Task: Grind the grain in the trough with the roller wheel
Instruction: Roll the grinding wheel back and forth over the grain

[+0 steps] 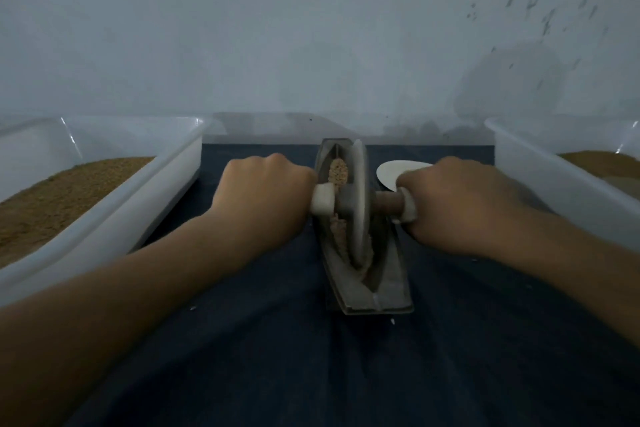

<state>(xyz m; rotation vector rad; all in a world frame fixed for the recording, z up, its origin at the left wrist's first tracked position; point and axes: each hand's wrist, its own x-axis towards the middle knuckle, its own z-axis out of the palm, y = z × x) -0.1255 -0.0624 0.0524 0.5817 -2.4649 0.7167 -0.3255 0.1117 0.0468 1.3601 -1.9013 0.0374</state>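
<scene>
Grinding stroke in hand. Grey metal boat-shaped trough (348, 291) lies lengthwise on a dark blue cloth (277, 357), its far end towards the pale wall. Pale grey disc-shaped roller wheel (358, 184) stands near upright in the groove, somewhat beyond the trough's middle. A brown axle (386, 202) with white end caps runs through the hub. Left hand (263, 191) is closed in a fist round the left end of the axle, tight against the cap; right hand (460, 204) is wrapped round the right end likewise. Coarse tan grain (338, 172) sits in the groove just beyond the wheel, with more packed along the disc on the near side; it looks only partly broken down, so the job reads as midway at best. A flat white oval piece (393, 172) lies on the cloth, partly hidden behind the right hand; what it is, cannot tell. A translucent white plastic tub (138, 215) of brown granular stuff stands to the left, and a second translucent tub (554, 180) to the right. The next move likely calls for equal downward pressure from both fists and a straight roll along the groove, with the disc kept upright and reversed short of the trough's end so grain is not pushed over the lip.
</scene>
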